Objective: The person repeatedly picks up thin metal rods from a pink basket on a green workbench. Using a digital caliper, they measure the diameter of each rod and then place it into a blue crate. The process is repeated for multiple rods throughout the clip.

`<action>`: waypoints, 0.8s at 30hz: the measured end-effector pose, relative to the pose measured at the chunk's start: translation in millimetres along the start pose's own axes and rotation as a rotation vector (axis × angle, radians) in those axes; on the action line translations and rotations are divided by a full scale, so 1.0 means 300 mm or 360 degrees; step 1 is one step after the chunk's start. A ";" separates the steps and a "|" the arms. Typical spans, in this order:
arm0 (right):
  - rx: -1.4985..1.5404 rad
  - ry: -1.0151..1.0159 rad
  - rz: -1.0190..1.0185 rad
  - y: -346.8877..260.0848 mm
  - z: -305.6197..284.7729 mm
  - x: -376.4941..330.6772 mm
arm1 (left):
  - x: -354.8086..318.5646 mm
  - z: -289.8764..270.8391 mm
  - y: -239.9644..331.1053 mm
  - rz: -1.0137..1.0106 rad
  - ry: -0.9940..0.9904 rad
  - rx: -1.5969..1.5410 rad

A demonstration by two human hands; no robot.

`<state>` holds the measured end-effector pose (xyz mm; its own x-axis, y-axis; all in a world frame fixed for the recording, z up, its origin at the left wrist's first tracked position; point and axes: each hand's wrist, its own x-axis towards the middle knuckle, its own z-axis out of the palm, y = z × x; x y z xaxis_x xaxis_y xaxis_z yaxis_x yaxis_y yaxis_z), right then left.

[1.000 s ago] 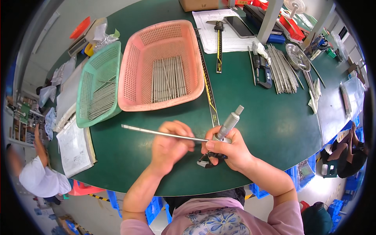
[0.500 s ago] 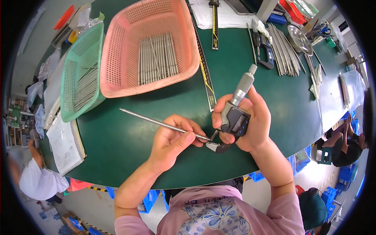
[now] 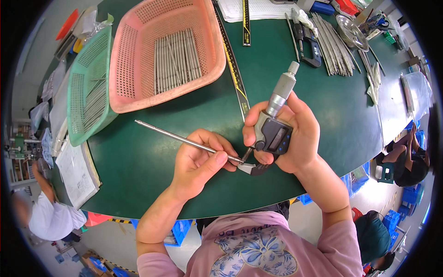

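Observation:
My left hand (image 3: 199, 160) pinches a thin metal rod (image 3: 175, 135) near its right end; the rod slants up to the left over the green table (image 3: 152, 171). My right hand (image 3: 295, 134) grips a digital micrometer (image 3: 273, 125) with a grey body, a small screen and a silver thimble pointing up. The rod's end sits in the micrometer's jaw between the two hands. Both hands are held close together above the table's near edge.
A pink basket (image 3: 161, 51) holding several metal rods and a green basket (image 3: 87, 87) with more rods stand at the back left. A long ruler (image 3: 233, 69), a caliper (image 3: 308, 39), loose rods (image 3: 334, 46) and papers lie beyond. Other people are at both sides.
Both hands with the rod and micrometer have come closer to the camera. The micrometer has been turned upright, with its screen facing me.

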<state>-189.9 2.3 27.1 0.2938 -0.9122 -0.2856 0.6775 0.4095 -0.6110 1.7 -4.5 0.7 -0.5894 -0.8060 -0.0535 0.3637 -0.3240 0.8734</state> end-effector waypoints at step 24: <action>-0.0227 0.0044 -0.0019 -0.002 0.003 -0.003 | -0.003 0.003 -0.006 -0.0151 0.0124 0.0096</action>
<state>-189.8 2.9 28.4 0.2658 -0.9172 -0.2967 0.5776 0.3980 -0.7127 1.0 -2.6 -0.3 -0.5603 -0.8100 -0.1729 0.2637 -0.3724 0.8898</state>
